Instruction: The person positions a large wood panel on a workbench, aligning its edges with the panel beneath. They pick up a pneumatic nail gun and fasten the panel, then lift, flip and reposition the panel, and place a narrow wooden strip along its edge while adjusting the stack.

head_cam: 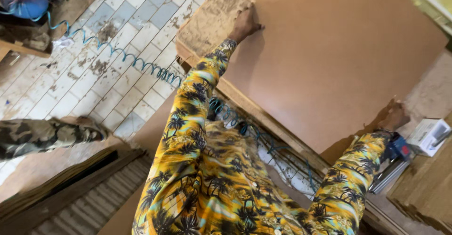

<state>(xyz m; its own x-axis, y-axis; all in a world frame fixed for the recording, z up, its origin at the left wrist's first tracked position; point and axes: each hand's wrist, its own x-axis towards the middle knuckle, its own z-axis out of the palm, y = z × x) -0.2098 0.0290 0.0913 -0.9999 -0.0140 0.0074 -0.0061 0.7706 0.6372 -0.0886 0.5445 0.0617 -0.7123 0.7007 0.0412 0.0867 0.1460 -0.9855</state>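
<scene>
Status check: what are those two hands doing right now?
Left hand flat on brown board, far edge. Right hand gripping near corner. Blue coiled hose runs beneath.

- Board [329,60]: plain light brown.
- Shirt sleeves [197,98]: yellow-orange with dark palm trees.
- Coiled hose [141,63]: blue.
- Floor tiles [117,23]: white and pale blue, stained.
- Trouser leg [42,136]: camouflage.

You're wearing a long-sleeved button shirt, yellow-orange with dark palm-tree print and teal-white streaks (pale buttons down the front). Sleeves reach both wrists; left hand [245,24] and right hand [394,116] bare, no gloves.
</scene>
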